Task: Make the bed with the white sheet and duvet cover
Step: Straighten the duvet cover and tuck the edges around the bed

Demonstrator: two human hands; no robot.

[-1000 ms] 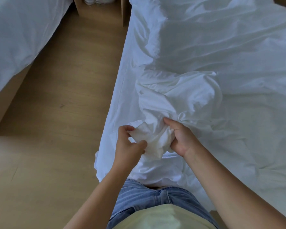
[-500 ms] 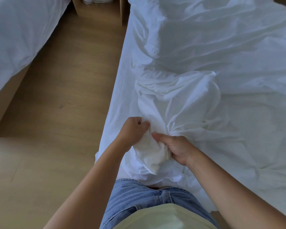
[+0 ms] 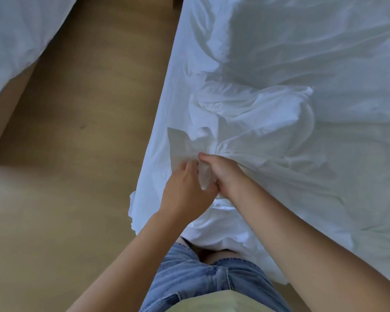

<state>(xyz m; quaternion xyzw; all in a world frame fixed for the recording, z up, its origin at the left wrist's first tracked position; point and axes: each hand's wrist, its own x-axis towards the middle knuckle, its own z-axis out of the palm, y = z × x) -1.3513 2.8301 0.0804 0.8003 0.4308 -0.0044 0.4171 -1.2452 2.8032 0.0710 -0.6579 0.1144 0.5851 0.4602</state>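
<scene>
The white sheet [image 3: 313, 41] spreads over the right, with wooden floor [image 3: 88, 109] between it and a second bed [image 3: 16, 30] at upper left. The duvet cover [image 3: 252, 113] lies bunched near the sheet's left edge, its gathered end clutched by the right hand [image 3: 224, 174] and left hand [image 3: 185, 190] together.

Readable text: none in view.
Duvet cover [image 3: 252, 113]: plain white cloth, no lettering legible.
Jeans [image 3: 200, 282]: plain blue denim, no brand mark legible.
</scene>
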